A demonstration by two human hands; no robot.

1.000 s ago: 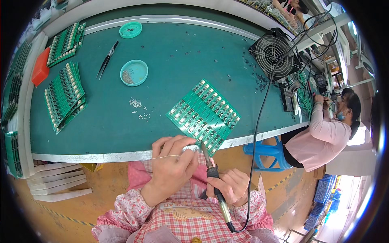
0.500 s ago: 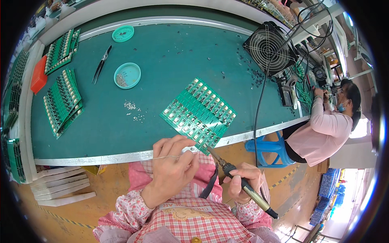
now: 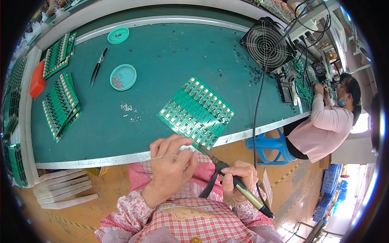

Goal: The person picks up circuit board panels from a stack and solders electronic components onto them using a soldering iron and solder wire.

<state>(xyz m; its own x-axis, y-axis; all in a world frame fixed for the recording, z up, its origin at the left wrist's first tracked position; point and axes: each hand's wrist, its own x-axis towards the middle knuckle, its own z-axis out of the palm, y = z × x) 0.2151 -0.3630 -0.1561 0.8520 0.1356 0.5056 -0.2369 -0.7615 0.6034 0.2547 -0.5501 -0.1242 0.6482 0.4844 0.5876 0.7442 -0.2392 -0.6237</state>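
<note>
From my end I see a dk green table w/ silvery edge. Circuit board: brighter green, rows of wht & blk. Soldering iron: blk & dull gold. Apron: red/wht check. Sleeves: pale w/ pinkish-red floral print. Dishes: mint. Box: red-orange. Stool: bright blue. Co-worker's top: lt pink. Floor tape: yellow/blk stripes.
</note>
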